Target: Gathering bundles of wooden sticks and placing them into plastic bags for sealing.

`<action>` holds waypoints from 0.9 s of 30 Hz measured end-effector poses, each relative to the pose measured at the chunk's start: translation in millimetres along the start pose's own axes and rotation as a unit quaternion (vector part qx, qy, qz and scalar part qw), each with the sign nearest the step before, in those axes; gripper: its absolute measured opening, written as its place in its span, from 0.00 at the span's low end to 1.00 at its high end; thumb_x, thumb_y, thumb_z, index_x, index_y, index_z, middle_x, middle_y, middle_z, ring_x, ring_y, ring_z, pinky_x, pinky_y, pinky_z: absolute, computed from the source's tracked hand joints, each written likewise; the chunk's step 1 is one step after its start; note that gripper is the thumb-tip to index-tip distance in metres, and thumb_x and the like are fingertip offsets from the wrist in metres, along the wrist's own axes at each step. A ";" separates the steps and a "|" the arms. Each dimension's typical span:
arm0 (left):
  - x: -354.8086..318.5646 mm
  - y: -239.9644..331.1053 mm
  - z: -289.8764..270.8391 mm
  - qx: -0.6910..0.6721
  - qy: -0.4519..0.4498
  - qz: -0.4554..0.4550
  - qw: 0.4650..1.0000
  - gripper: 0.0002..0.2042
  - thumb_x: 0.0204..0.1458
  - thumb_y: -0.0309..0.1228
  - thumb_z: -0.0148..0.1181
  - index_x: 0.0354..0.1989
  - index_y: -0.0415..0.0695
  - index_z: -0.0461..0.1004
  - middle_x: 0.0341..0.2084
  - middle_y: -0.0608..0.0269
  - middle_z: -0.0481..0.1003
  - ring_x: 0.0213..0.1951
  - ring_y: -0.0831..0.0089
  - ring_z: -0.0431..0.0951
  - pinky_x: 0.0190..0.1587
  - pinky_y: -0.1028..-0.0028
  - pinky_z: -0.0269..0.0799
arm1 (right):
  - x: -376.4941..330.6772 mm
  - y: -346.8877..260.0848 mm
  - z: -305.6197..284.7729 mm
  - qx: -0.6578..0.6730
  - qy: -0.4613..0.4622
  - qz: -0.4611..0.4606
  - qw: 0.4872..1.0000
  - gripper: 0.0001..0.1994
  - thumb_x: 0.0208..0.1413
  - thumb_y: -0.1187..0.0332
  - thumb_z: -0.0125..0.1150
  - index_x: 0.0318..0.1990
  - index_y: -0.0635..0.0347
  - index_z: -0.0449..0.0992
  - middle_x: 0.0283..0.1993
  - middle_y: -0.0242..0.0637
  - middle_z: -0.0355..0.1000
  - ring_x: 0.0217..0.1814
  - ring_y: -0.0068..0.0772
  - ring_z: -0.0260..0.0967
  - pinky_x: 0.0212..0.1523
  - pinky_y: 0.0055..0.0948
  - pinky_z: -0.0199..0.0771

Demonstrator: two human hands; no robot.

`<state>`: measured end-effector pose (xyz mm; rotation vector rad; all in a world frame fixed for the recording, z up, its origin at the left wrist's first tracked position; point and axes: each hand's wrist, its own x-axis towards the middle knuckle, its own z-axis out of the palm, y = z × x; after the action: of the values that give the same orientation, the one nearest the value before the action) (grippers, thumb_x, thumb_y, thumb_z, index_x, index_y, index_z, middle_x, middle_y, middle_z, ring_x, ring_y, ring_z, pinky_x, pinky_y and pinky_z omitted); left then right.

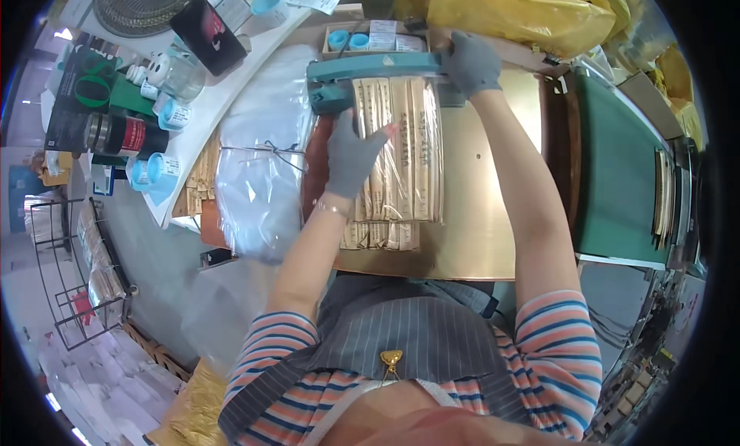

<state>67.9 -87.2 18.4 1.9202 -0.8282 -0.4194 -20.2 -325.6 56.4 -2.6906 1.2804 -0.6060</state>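
A teal bag sealer [378,65] lies across the far side of the work surface. My right hand [472,63], in a grey glove, is closed over the right end of its arm. A clear plastic bag [416,153] of long paper-wrapped packets reaches toward me from under the sealer. My left hand [356,159], in a grey fingerless glove, holds the bag's left edge, its thumb lying across the top; the other fingers are partly hidden. More wrapped packets [381,236] show below the bag's near end.
A tied stack of clear plastic bags [262,157] lies to the left, beside a white table [231,91] with a fan, a jar, a phone box and blue-lidded cups. Behind the sealer stands a small box [374,39] of blue rolls. Yellow plastic [524,14] hangs over the far right.
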 end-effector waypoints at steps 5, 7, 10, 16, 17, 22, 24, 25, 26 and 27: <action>-57.2 -43.0 -16.8 0.027 0.142 -0.024 0.989 0.27 0.52 0.42 0.61 0.53 0.32 0.65 0.48 0.45 0.70 0.51 0.62 0.70 0.53 0.68 0.64 | -2.6 -3.7 1.0 0.006 0.022 0.010 1.000 0.09 0.50 0.59 0.51 0.29 0.50 0.76 0.34 0.37 0.75 0.38 0.44 0.73 0.37 0.41 0.72; -69.9 -46.1 -16.7 0.022 0.128 -0.094 0.987 0.28 0.55 0.46 0.55 0.54 0.31 0.65 0.49 0.43 0.70 0.51 0.58 0.70 0.54 0.67 0.63 | -5.1 -2.7 -3.9 0.027 0.000 0.016 0.999 0.12 0.50 0.55 0.54 0.35 0.52 0.74 0.39 0.42 0.74 0.41 0.48 0.72 0.39 0.42 0.72; -72.9 -33.0 -15.6 -0.042 0.094 -0.099 0.990 0.29 0.56 0.49 0.52 0.53 0.31 0.66 0.49 0.43 0.71 0.52 0.59 0.70 0.54 0.68 0.63 | -22.0 6.1 -4.7 0.093 0.050 0.094 0.990 0.26 0.48 0.47 0.58 0.46 0.58 0.69 0.47 0.51 0.70 0.45 0.51 0.70 0.43 0.42 0.71; -74.2 -22.5 -53.7 -0.103 -0.066 -0.200 0.972 0.29 0.52 0.49 0.58 0.51 0.34 0.69 0.44 0.53 0.74 0.45 0.68 0.74 0.49 0.73 0.68 | -205.5 -59.3 5.9 0.464 -0.313 0.169 0.811 0.40 0.43 0.50 0.68 0.55 0.71 0.60 0.50 0.50 0.69 0.45 0.39 0.72 0.44 0.35 0.73; -77.7 -6.3 -55.7 -0.194 -0.066 -0.245 0.948 0.28 0.51 0.46 0.61 0.51 0.35 0.69 0.44 0.55 0.74 0.44 0.69 0.75 0.48 0.74 0.69 | -221.8 -63.1 -2.1 0.460 -0.326 0.164 0.809 0.40 0.43 0.50 0.68 0.55 0.71 0.60 0.50 0.50 0.69 0.45 0.39 0.72 0.44 0.35 0.73; -120.0 -3.9 -94.1 -0.228 -0.075 -0.009 0.971 0.23 0.43 0.35 0.66 0.47 0.35 0.71 0.39 0.58 0.75 0.41 0.69 0.74 0.47 0.71 0.68 | -281.3 -81.7 5.2 0.802 -0.383 0.174 0.424 0.34 0.44 0.61 0.68 0.58 0.63 0.62 0.53 0.43 0.68 0.51 0.37 0.70 0.50 0.35 0.74; -149.4 4.1 -137.3 -0.137 0.020 0.015 0.990 0.24 0.42 0.36 0.67 0.47 0.36 0.71 0.39 0.60 0.74 0.41 0.68 0.72 0.47 0.70 0.66 | -287.9 -118.1 -14.9 0.809 -0.409 0.122 0.403 0.36 0.42 0.61 0.68 0.59 0.64 0.61 0.52 0.42 0.68 0.52 0.38 0.70 0.51 0.33 0.73; -160.8 3.3 -167.8 -0.062 0.093 0.072 0.991 0.24 0.44 0.35 0.66 0.48 0.37 0.70 0.41 0.61 0.72 0.42 0.68 0.71 0.47 0.72 0.66 | -280.5 -138.1 -14.8 0.782 -0.429 0.094 0.442 0.35 0.41 0.62 0.68 0.58 0.65 0.62 0.51 0.41 0.69 0.51 0.36 0.70 0.50 0.32 0.73; -178.6 5.6 -198.1 0.017 0.158 0.123 0.980 0.23 0.46 0.35 0.65 0.49 0.38 0.69 0.43 0.61 0.71 0.43 0.69 0.70 0.48 0.73 0.65 | -272.7 -159.9 -12.6 0.755 -0.444 0.066 0.478 0.34 0.41 0.63 0.67 0.58 0.65 0.62 0.50 0.41 0.70 0.50 0.35 0.70 0.48 0.30 0.73; -208.7 19.7 -227.9 -0.134 0.184 0.032 0.973 0.22 0.49 0.34 0.62 0.51 0.39 0.68 0.44 0.61 0.70 0.44 0.70 0.69 0.48 0.75 0.65 | -262.1 -194.7 -39.2 0.729 -0.455 0.011 0.512 0.30 0.41 0.62 0.66 0.52 0.66 0.67 0.46 0.40 0.72 0.47 0.33 0.72 0.46 0.29 0.73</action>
<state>49.3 200.4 131.7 1.6460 -0.5560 -0.1191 -43.5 2.4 61.2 -1.0515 0.1194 -0.0123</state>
